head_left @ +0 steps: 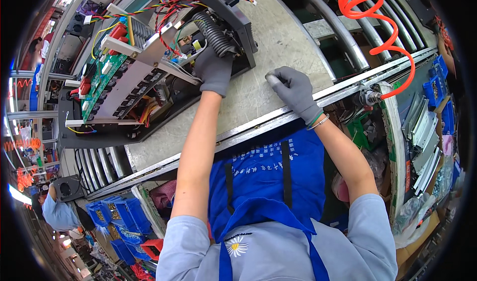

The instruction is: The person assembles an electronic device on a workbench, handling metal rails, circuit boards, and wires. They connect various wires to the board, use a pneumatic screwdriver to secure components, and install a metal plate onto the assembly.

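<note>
– Grey gloves: how many, and what state are they in?

– Two, one per hand. Left hand (214, 71) is inside the open black chassis (243, 26), at the lower end of one dark corrugated hose (216, 35). Fingers hidden, can't tell if they grip.

– Right hand (294, 89)?

– Raised just off the chassis, over the surface (278, 40), thumb and fingers loosely bent. Can't tell if anything small is pinched. One wristband (318, 121) below the glove cuff.

– Where's the chassis?

– On the surface, upper left of the view, left of the right hand. Just one. Carries one green circuit board (105, 82) on its left side, one finned grey heat sink (142, 31) near the top, plus a multicoloured wire bundle (166, 7). Strands overlap, no count.

– Around it?

– One orange coiled hose (408, 67), upper right, above the rollers (348, 37); several of those. One blue apron (268, 181) on the wearer, two dark straps (287, 174) on it. Blue bins (134, 216) lower left, three at least. Metal strips (422, 127) in a pile far right, overlapping. One co-worker (60, 214), far lower left.
</note>
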`<state>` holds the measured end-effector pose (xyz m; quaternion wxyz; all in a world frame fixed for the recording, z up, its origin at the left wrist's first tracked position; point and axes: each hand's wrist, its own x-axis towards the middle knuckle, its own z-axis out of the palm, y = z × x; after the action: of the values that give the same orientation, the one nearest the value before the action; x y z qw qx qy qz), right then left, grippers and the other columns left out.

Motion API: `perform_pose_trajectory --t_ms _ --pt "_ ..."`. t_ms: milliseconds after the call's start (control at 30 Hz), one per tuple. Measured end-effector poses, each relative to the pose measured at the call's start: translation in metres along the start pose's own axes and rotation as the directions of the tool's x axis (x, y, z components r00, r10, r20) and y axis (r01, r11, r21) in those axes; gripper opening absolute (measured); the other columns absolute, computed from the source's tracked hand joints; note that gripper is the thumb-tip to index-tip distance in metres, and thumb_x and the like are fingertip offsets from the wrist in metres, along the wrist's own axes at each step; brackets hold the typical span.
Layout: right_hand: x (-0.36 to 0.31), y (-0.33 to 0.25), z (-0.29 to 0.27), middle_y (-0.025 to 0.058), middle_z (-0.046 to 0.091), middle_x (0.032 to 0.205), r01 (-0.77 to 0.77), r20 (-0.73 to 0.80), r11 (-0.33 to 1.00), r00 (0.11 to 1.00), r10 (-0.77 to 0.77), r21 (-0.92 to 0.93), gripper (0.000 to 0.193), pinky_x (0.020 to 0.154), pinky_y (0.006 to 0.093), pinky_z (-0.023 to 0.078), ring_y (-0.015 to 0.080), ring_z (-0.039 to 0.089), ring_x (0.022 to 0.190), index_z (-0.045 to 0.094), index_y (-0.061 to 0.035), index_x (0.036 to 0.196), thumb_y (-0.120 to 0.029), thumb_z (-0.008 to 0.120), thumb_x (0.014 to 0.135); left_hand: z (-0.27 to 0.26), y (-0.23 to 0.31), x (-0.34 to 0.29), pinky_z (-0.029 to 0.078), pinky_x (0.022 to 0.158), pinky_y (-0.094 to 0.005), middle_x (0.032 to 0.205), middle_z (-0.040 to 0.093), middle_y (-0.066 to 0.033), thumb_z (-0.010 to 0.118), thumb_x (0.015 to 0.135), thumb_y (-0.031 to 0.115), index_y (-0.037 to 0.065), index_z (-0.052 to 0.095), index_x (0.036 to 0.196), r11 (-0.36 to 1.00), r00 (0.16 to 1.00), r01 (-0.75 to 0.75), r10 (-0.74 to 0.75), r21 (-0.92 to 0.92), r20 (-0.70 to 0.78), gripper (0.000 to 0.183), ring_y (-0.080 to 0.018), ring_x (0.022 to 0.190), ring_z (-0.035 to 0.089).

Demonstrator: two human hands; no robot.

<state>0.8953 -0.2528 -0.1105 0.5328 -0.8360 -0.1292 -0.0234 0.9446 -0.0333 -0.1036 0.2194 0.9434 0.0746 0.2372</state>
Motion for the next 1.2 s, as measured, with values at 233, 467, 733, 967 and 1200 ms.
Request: perform_pose_trajectory --t_ms 233,467,733,967,1200 --pt "0.000 -0.001 -0.001 0.0068 0.064 0.073 0.008 0.000 0.999 1.000 -0.008 -0.040 0.025 0.060 0.0278 0.048 0.0166 0.060 0.061 0.068 -0.0074 0.087 -0.032 0.066 0.084 -0.023 0.011 0.003 0.048 0.077 -0.0454 0.100 0.065 -0.0199 0.057 0.085 0.041 0.007 0.063 0.106 0.999 0.957 0.019 -0.004 -0.049 0.289 0.040 -0.0382 0.094 0.061" --pt "-0.001 0.000 0.000 0.0075 0.064 0.072 0.024 -0.003 0.999 1.000 -0.024 -0.047 0.025 0.060 0.0287 0.048 0.0179 0.061 0.061 0.068 -0.0078 0.087 -0.033 0.066 0.084 -0.001 0.012 0.000 0.049 0.072 -0.0446 0.087 0.067 -0.0179 0.061 0.082 0.037 0.006 0.066 0.094 0.997 0.997 0.065 -0.063 -0.033 0.054 0.034 -0.0374 0.085 0.064" --pt "0.001 -0.004 0.000 0.0070 0.064 0.073 0.031 0.007 0.999 0.999 -0.031 -0.043 0.025 0.060 0.0278 0.047 0.0159 0.059 0.061 0.068 -0.0065 0.087 -0.031 0.066 0.084 0.003 0.011 0.004 0.050 0.069 -0.0434 0.085 0.067 -0.0176 0.063 0.081 0.030 0.006 0.066 0.094 0.996 0.999 -0.028 0.026 -0.079 -0.022 0.027 -0.0368 0.083 0.065" --pt "0.001 0.000 0.000 0.0066 0.064 0.073 0.025 0.018 0.999 1.000 -0.024 -0.047 0.025 0.060 0.0277 0.048 0.0158 0.059 0.062 0.068 -0.0069 0.087 -0.031 0.066 0.084 -0.011 0.014 0.003 0.049 0.073 -0.0438 0.091 0.067 -0.0182 0.061 0.082 0.031 0.006 0.065 0.101 0.993 0.987 0.037 -0.019 -0.113 0.158 0.031 -0.0376 0.087 0.064" --pt "0.000 0.002 0.001 0.0073 0.064 0.072 0.026 0.005 0.998 1.000 -0.026 -0.054 0.027 0.060 0.0290 0.048 0.0183 0.061 0.062 0.068 -0.0080 0.086 -0.034 0.066 0.084 -0.023 0.025 -0.007 0.048 0.078 -0.0407 0.094 0.068 -0.0168 0.063 0.080 0.029 0.007 0.064 0.105 0.991 0.980 0.100 -0.083 -0.088 0.178 0.033 -0.0353 0.093 0.064"
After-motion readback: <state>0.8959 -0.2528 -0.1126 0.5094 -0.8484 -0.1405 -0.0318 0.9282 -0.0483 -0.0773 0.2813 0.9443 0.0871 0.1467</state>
